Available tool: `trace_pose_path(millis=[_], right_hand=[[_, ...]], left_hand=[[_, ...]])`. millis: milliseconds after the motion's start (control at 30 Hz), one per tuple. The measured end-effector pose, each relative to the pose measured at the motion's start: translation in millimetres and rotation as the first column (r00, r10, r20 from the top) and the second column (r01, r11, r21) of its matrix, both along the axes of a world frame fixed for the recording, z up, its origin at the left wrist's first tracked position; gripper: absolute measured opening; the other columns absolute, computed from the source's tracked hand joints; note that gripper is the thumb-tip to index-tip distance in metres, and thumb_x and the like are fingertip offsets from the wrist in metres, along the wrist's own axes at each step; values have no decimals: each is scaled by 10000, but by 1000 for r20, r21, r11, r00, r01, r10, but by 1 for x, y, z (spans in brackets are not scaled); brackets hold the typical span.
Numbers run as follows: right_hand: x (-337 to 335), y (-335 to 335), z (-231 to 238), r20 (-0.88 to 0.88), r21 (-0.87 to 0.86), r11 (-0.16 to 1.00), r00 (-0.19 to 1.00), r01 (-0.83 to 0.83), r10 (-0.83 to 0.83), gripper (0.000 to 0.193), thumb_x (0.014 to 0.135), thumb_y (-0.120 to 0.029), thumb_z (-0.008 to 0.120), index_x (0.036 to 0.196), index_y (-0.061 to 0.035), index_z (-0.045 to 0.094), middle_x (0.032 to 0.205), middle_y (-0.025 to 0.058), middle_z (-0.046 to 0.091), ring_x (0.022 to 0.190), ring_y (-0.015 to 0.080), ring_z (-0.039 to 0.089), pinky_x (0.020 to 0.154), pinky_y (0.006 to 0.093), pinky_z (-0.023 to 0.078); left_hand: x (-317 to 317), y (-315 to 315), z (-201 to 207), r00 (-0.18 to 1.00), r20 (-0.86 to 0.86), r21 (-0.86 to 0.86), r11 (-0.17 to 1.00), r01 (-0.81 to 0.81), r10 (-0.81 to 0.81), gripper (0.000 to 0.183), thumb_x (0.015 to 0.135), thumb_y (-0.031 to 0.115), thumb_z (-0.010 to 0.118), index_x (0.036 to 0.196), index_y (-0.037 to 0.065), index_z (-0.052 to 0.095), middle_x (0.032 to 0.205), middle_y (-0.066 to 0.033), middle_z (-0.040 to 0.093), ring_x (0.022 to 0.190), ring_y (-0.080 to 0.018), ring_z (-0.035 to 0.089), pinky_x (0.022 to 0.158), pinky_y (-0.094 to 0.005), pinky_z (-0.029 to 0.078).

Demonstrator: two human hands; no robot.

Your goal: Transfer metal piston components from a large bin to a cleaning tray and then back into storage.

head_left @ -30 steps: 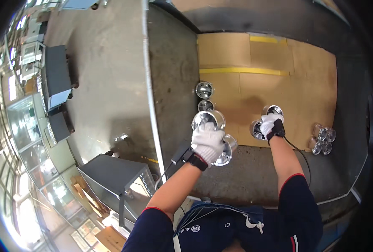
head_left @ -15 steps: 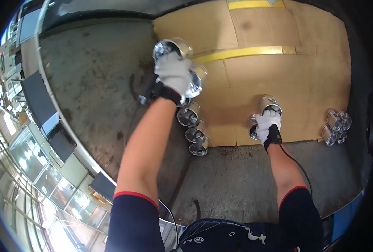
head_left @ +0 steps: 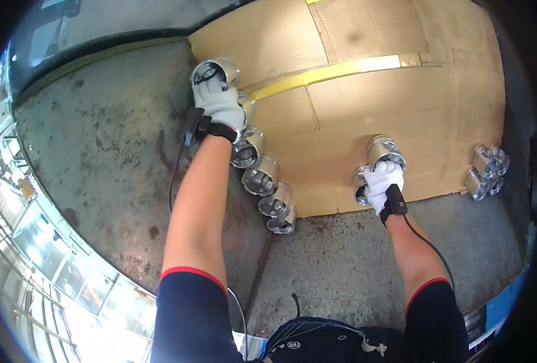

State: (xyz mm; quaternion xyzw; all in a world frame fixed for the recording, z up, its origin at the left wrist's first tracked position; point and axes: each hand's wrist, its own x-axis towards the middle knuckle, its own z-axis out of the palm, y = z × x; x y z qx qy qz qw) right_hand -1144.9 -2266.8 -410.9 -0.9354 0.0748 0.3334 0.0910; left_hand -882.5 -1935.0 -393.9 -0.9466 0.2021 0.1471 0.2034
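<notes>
My gloved left hand (head_left: 218,107) is at the far end of a slanting row of silver metal pistons. Its fingers reach into the open end of the farthest piston (head_left: 225,70) and grip its rim. The neighbouring piston (head_left: 247,105) is partly covered by that hand; nearer in the row lie another piston (head_left: 254,143) and several more. On the right, my gloved right hand (head_left: 383,186) is closed on the near rim of a second gripped piston (head_left: 382,145). Close beside it, to the left, lies one more piston (head_left: 359,180). All lie on their sides, open ends facing me.
Brown cardboard sheets (head_left: 347,127) with a yellow strip (head_left: 341,71) lie under most pistons. A cluster of several pistons (head_left: 485,169) sits at the far right by a dark side wall (head_left: 519,139). Stained grey metal surface (head_left: 111,145) borders the cardboard. Cables run from both wrists.
My view has turned somewhat, shifting the piston row on the left. My left hand has settled farther left with the farthest piston, now in line with the row. The right hand stays on its piston.
</notes>
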Motion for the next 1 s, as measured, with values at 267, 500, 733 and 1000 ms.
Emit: trace_pose_path(millis=[267, 500, 733, 1000], right_hand=[[8, -6, 21, -103, -44, 942, 940, -332, 327, 216, 823, -226, 649, 1018, -154, 705, 1003, 140, 650, 996, 352, 625, 829, 477, 525], [33, 14, 52, -127, -7, 990, 983, -138, 136, 232, 843, -263, 632, 1009, -133, 728, 1072, 166, 683, 1032, 321, 650, 871, 438, 539], [113, 38, 81, -32, 276, 959, 998, 68, -62, 257, 830, -237, 619, 985, -61, 725, 921, 162, 726, 873, 331, 680, 843, 391, 521], [327, 159, 54, 163, 672, 737, 956, 72, -242, 292, 796, -236, 654, 996, -40, 735, 991, 169, 730, 909, 291, 687, 863, 347, 509]], left_hand=[[-94, -78, 300, 891, 74, -456, 810, -370, 448, 612, 748, 87, 703, 1335, 34, 539, 1278, -206, 532, 1195, -370, 492, 1065, -452, 372], [-214, 73, 331, 278, -422, -644, -69, -762, 863, 971, 790, 12, 721, 1542, -28, 108, 1401, -198, 447, 1258, -242, 481, 1053, -355, 420], [-209, 77, 332, 181, -625, -576, -293, -763, 759, 752, 841, -21, 657, 1469, 31, 248, 1149, -125, 588, 879, -143, 610, 739, -289, 527], [-198, 71, 338, 3, -686, -470, -439, -766, 728, 749, 832, -25, 663, 1455, 32, 253, 1091, -116, 605, 814, -127, 618, 687, -284, 526]])
